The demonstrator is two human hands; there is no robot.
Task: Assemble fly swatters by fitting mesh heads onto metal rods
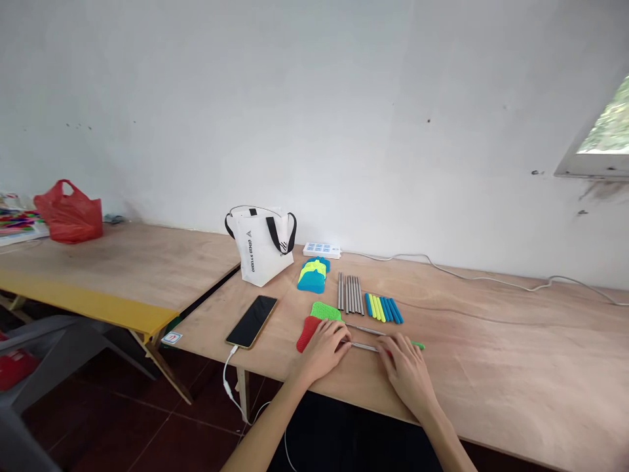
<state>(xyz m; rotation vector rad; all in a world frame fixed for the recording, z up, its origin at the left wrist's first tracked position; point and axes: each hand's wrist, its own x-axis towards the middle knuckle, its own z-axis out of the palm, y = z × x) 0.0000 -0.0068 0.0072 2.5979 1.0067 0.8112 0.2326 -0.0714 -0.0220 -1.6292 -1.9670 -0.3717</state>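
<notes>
A red fly swatter (307, 333) lies near the table's front edge, its metal rod (364, 347) bridging my two hands. Curled fingers of my left hand (322, 347) close over the neck beside the red head. My right hand (407, 368) is closed around the other end, where a bit of red grip shows; most of it is hidden. Just behind lies a green fly swatter (326, 311), its green grip (417, 345) poking out past my right fingers. Farther back are loose metal rods (350, 295), blue and yellow grips (383, 308), and stacked blue and yellow swatter heads (311, 280).
A phone (252, 321) on a white cable lies left of the swatters. Behind it stands a white bag (260, 252) with black handles. A white power strip (322, 250) sits by the wall. On the adjoining table is a red plastic bag (71, 213); a grey chair (63, 354) stands below.
</notes>
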